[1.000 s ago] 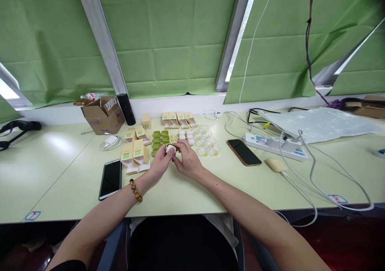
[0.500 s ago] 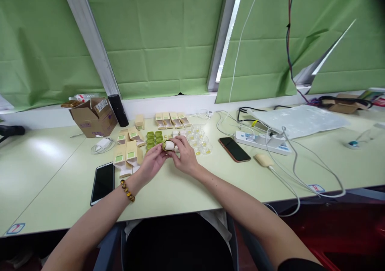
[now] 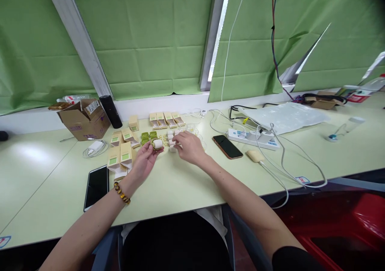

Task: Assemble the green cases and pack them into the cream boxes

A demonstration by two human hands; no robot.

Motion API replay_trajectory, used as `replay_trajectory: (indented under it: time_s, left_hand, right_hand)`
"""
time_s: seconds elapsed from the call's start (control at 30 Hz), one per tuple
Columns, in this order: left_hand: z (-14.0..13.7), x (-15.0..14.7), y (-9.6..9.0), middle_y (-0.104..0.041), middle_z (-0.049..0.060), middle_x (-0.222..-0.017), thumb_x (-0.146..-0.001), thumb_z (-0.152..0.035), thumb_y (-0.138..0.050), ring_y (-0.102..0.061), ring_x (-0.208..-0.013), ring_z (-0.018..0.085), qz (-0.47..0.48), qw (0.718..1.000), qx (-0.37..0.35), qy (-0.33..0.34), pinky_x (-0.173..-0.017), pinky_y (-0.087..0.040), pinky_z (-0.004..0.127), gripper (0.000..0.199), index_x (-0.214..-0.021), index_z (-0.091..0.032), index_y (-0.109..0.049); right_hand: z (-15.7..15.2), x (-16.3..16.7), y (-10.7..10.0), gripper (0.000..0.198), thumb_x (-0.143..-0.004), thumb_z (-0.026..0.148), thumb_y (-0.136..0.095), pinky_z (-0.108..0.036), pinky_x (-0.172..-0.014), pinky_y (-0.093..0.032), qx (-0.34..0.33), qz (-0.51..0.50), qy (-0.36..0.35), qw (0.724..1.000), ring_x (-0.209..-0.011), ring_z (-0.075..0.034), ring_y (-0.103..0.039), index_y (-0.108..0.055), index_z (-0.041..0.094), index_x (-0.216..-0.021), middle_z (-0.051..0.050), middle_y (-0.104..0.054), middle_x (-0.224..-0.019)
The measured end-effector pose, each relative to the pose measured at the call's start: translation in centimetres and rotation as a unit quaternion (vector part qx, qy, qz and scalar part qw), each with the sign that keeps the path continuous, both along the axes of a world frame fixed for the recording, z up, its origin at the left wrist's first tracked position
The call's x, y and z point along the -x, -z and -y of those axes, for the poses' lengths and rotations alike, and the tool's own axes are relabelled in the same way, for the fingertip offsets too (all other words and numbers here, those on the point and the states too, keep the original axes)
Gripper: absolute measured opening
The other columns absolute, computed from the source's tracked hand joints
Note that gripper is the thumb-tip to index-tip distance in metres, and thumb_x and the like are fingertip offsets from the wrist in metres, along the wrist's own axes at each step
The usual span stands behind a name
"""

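Observation:
My left hand [image 3: 144, 158] is closed around a small olive-green case [image 3: 153, 146] with a rounded white piece [image 3: 157, 143] seated in it. To its right, my right hand [image 3: 190, 146] has its fingertips bent together over rows of small white pieces [image 3: 171, 136]; whether one is pinched there is too small to make out. Behind my left hand stand several green cases [image 3: 145, 135] in rows. Tiny yellowish parts [image 3: 162, 138] lie between those cases and the white pieces. Clear plastic cups [image 3: 192, 128] are partly hidden behind my right hand.
Open small cartons [image 3: 126, 152] stand left of my left hand, with more cartons [image 3: 166, 120] at the back. A dark-screened tablet [image 3: 96, 187] lies front left, a phone [image 3: 227, 146] to the right. Beyond it are a power strip [image 3: 252, 138], cables and a yellowish charger [image 3: 255, 156].
My right hand has let go of the case with the white piece and moved right to the white pieces. My left hand keeps hold of the case. The view has shifted somewhat to the right.

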State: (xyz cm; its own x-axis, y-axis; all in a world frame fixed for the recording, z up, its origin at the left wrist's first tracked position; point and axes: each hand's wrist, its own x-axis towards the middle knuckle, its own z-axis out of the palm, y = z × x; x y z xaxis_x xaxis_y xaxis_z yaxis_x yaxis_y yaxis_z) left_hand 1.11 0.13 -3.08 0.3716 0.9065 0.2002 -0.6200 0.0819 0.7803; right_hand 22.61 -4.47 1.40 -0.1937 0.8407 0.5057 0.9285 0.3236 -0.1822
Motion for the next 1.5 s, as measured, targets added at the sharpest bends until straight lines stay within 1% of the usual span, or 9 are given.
replay_trajectory:
  time_s: [0.17, 0.4, 0.5, 0.6, 0.77, 0.93, 1.07, 1.37, 1.5]
  left_hand:
    - [-0.3, 0.1, 0.3, -0.076, 0.008, -0.114, -0.089, -0.023, -0.08, -0.073, -0.101, 0.019, 0.002, 0.999, 0.019, -0.042, -0.102, -0.056, 0.037, 0.017, -0.104, -0.016, -0.074]
    - [-0.2, 0.0, 0.4, -0.076, 0.009, -0.116, -0.086, -0.027, -0.083, -0.073, -0.102, 0.02, -0.004, 0.999, 0.007, -0.049, -0.103, -0.056, 0.037, 0.022, -0.104, -0.017, -0.075]
    - [-0.4, 0.0, 0.6, -0.075, 0.009, -0.117, -0.088, -0.028, -0.082, -0.072, -0.102, 0.02, -0.007, 0.999, -0.002, -0.054, -0.104, -0.055, 0.039, 0.024, -0.108, -0.017, -0.074]
    - [-0.6, 0.1, 0.9, -0.075, 0.009, -0.117, -0.09, -0.03, -0.081, -0.073, -0.102, 0.019, -0.008, 0.998, -0.008, -0.063, -0.104, -0.055, 0.04, 0.024, -0.108, -0.017, -0.073]
    - [-1.0, 0.3, 1.2, -0.075, 0.008, -0.114, -0.089, -0.029, -0.082, -0.073, -0.101, 0.019, 0.002, 0.997, 0.001, -0.079, -0.103, -0.056, 0.038, 0.023, -0.106, -0.017, -0.071]
    - [-1.3, 0.4, 1.5, -0.075, 0.01, -0.118, -0.091, -0.029, -0.08, -0.073, -0.101, 0.019, 0.009, 0.995, 0.008, -0.096, -0.104, -0.056, 0.039, 0.022, -0.107, -0.017, -0.07]
    - [-1.3, 0.5, 1.7, -0.075, 0.009, -0.118, -0.091, -0.029, -0.08, -0.074, -0.101, 0.019, 0.005, 0.995, 0.008, -0.101, -0.103, -0.056, 0.04, 0.022, -0.106, -0.017, -0.07]
    - [-1.0, 0.4, 1.4, -0.076, 0.008, -0.115, -0.089, -0.029, -0.083, -0.073, -0.098, 0.019, 0.006, 0.994, 0.013, -0.105, -0.1, -0.057, 0.038, 0.023, -0.104, -0.016, -0.071]
    - [-0.8, 0.3, 1.2, -0.076, 0.009, -0.114, -0.089, -0.029, -0.082, -0.072, -0.097, 0.018, 0.009, 0.994, 0.006, -0.105, -0.097, -0.057, 0.036, 0.024, -0.105, -0.015, -0.072]
  right_hand:
    - [1.5, -4.2, -1.9, 0.019, -0.091, 0.014, -0.064, -0.035, -0.084, -0.044, 0.094, 0.13, 0.078, 0.984, -0.1, -0.028, -0.068, -0.081, 0.021, -0.096, -0.011, -0.079, -0.101]
    - [1.8, -6.2, 0.4, 0.022, -0.091, 0.013, -0.063, -0.032, -0.076, -0.041, 0.145, 0.173, 0.081, 0.971, -0.093, -0.025, -0.07, -0.083, 0.019, -0.09, -0.013, -0.079, -0.1]
    - [1.3, -6.2, 0.3, 0.023, -0.089, 0.011, -0.061, -0.03, -0.071, -0.039, 0.144, 0.093, 0.066, 0.983, -0.088, -0.022, -0.069, -0.082, 0.019, -0.083, -0.01, -0.079, -0.097]
    - [0.5, -6.1, -0.7, 0.013, -0.086, 0.021, -0.068, -0.028, -0.067, -0.04, 0.144, -0.129, 0.008, 0.981, -0.078, -0.017, -0.063, -0.08, 0.02, -0.081, -0.006, -0.076, -0.09]
    - [-0.8, -4.0, -2.6, 0.029, -0.069, 0.042, -0.085, -0.026, -0.053, -0.031, 0.199, -0.483, -0.157, 0.838, -0.053, -0.01, -0.042, -0.072, 0.016, -0.069, 0.002, -0.057, -0.056]
    - [-1.7, -1.3, -1.9, 0.032, -0.057, 0.035, -0.092, -0.022, -0.047, -0.019, 0.257, -0.628, -0.218, 0.702, -0.044, -0.005, -0.031, -0.066, 0.016, -0.059, 0.006, -0.046, -0.047]
    - [-2.2, -0.6, -0.1, 0.033, -0.055, 0.03, -0.091, -0.021, -0.045, -0.013, 0.287, -0.679, -0.196, 0.647, -0.041, -0.003, -0.025, -0.06, 0.017, -0.055, 0.008, -0.04, -0.044]
    - [-1.3, 0.4, 1.1, 0.036, -0.064, 0.038, -0.092, -0.019, -0.04, -0.012, 0.234, -0.691, -0.199, 0.655, -0.039, -0.001, -0.018, -0.064, 0.017, -0.072, 0.014, -0.032, -0.043]
    - [-0.6, 1.1, 1.1, 0.043, -0.076, 0.053, -0.088, -0.019, -0.037, -0.029, 0.199, -0.652, -0.245, 0.689, -0.034, -0.007, -0.045, -0.063, 0.021, -0.088, 0.007, -0.06, -0.052]
